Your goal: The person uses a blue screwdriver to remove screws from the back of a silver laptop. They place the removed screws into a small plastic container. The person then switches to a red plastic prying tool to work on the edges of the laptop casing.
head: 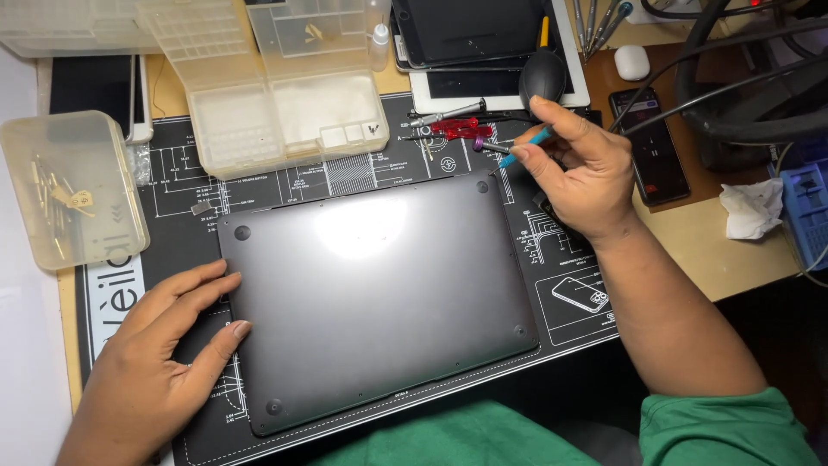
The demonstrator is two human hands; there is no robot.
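A green sleeve (724, 427) and green cloth across the lap fill the bottom edge, closest to the camera. Just above them the left hand (151, 367) lies flat and open on the black printed work mat (569, 298), fingers spread, with the fingertips (240, 328) touching the left edge of the dark grey metal laptop (379, 298); it grips nothing. The laptop lies bottom side up in the middle of the mat, its flat underside with round rubber feet at the corners facing the camera, slightly turned so its right end sits further away.

The right hand (582, 177) hovers above the mat just beyond the laptop's far right corner. Its fingers are closed in a pinch on a thin blue-handled screwdriver (517, 155), whose tip points left and down towards that corner without touching it.

Near that hand, on the far part of the mat, lie a red-handled screwdriver (457, 128) and a black rubber air blower (542, 78). A clear plastic compartment box (285, 103) stands open beyond the laptop's far left corner, and a smaller clear plastic lidded box (73, 185) of small metal parts sits at the left of the desk (716, 259). A black phone (655, 155) and a crumpled white tissue (750, 207) lie to the right.
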